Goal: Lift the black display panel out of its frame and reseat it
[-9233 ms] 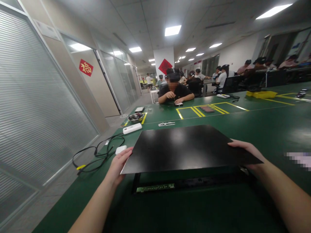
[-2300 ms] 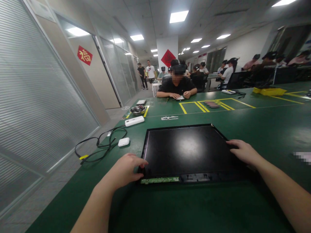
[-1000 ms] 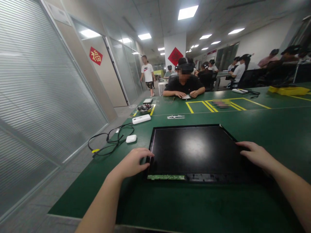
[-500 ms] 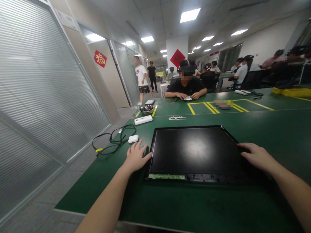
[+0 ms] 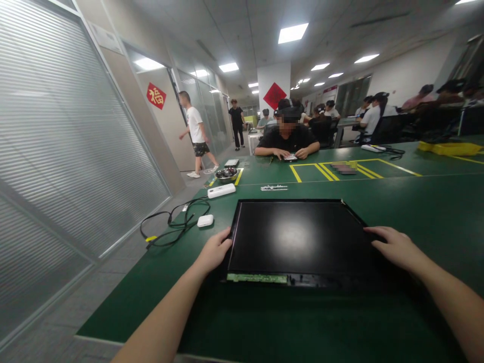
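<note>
A black display panel (image 5: 295, 237) lies screen-up in front of me, with a strip of green circuit board (image 5: 257, 278) along its near left edge. My left hand (image 5: 216, 249) grips the panel's left edge, its thumb on the rim and its other fingers mostly hidden at the side. On the opposite edge, my right hand (image 5: 395, 247) holds the frame, fingertips at the upper right side and thumb just below. Whether the panel is raised off the green table (image 5: 151, 297) I cannot tell.
Left of the panel are a white earbud case (image 5: 205, 221), black cables (image 5: 174, 222) and a white power strip (image 5: 221, 190). Farther back stand a metal bowl (image 5: 226, 174) of small parts and thin white strips (image 5: 274, 187). A person (image 5: 288, 136) sits across the table; another (image 5: 196, 131) walks at left.
My left hand has gone from spread fingers beside the panel to gripping its left edge. My right hand stays on the right edge. The person at left has walked further left.
</note>
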{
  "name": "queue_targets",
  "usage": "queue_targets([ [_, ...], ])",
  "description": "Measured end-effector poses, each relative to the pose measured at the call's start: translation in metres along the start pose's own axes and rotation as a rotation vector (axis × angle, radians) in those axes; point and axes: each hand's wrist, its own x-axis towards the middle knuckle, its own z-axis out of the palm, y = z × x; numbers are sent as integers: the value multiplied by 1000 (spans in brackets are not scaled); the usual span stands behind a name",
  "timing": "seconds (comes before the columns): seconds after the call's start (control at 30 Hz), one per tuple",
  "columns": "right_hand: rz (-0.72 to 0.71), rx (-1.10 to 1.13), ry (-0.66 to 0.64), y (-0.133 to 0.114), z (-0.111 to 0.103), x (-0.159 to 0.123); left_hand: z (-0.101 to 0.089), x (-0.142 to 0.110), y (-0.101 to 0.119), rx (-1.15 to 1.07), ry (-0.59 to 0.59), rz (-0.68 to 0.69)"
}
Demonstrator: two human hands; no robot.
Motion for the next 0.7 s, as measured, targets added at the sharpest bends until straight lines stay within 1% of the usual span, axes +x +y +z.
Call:
queue_targets([
  [0.1,0,18,-5,1,1,0,3,-4,5,-298,1,-92],
  [0.27,16,32,-18,-2,0,-1,9,-6,11,-755,63,-280],
  [0.37,39,34,-40,-4,-3,-3,13,-5,10,-941,97,-355],
  [0.47,42,32,-44,-5,-3,-3,16,-6,10,-947,108,-379],
  [0.63,44,39,-30,-2,1,-2,16,-8,14,-935,42,-385],
  [0.7,32,23,13,0,3,-1,16,-9,16,-917,35,-376],
])
